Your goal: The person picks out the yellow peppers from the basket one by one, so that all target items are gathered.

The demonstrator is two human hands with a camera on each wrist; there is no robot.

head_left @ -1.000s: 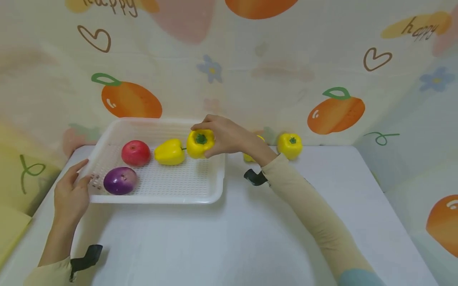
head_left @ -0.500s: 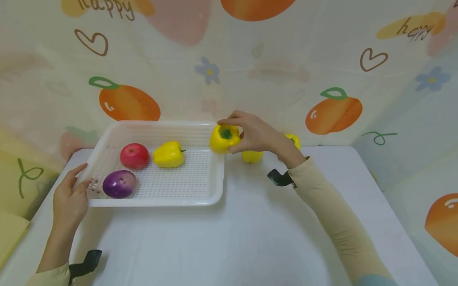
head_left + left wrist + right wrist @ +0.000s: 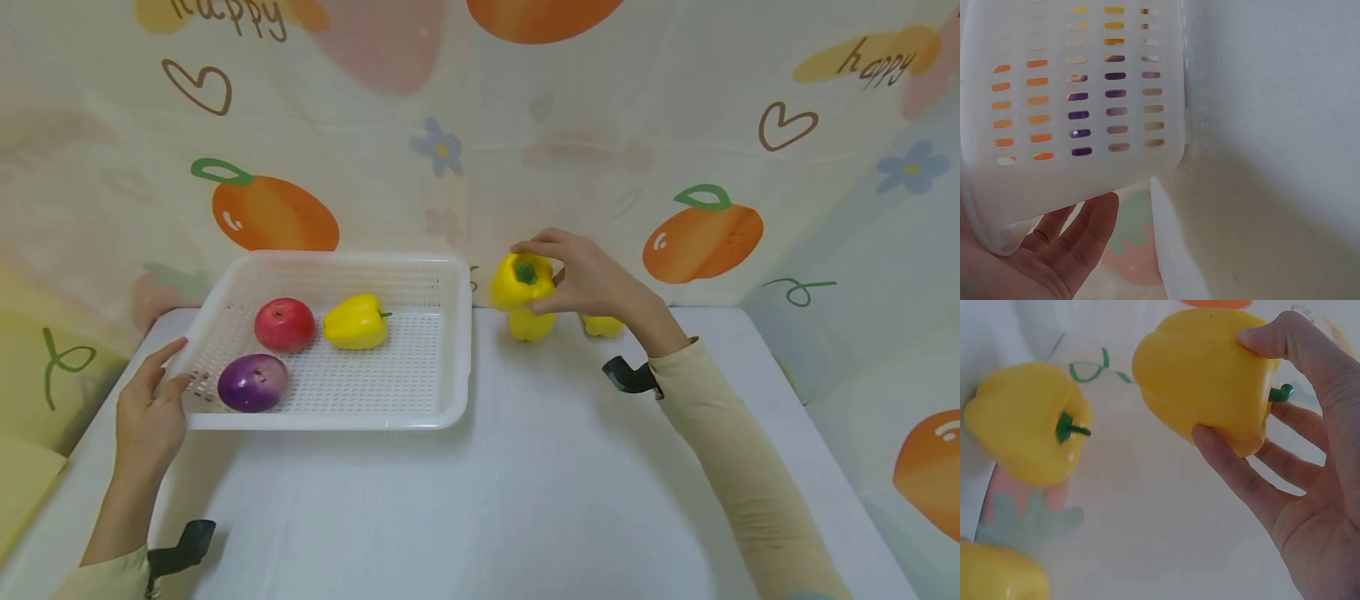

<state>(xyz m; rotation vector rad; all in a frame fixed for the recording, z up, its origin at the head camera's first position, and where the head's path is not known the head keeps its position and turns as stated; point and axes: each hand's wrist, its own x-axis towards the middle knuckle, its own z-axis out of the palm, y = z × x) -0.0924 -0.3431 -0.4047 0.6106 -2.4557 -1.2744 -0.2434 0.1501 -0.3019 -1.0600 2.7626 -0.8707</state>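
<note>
My right hand (image 3: 600, 271) pinches a yellow bell pepper (image 3: 517, 282) between thumb and fingers, raised to the right of a white plastic basket (image 3: 375, 422). The right wrist view shows this held pepper (image 3: 1204, 375) with its green stem toward the palm. My left hand (image 3: 152, 408) holds the basket's left end; in the left wrist view its fingers (image 3: 1088, 234) curl under the rim. Inside the basket lie a red round fruit (image 3: 285, 325), a purple round vegetable (image 3: 252, 383) and another yellow bell pepper (image 3: 356, 322).
Two more yellow bell peppers stand on the white table (image 3: 495, 500), near its back edge: one (image 3: 531, 327) below the held pepper, the other (image 3: 602, 326) partly behind my right forearm. A fruit-printed cloth (image 3: 525, 192) hangs close behind the table.
My right hand has carried the yellow bell pepper rightward, from over the basket's right part to beyond its right rim. My left hand and the basket stay in place.
</note>
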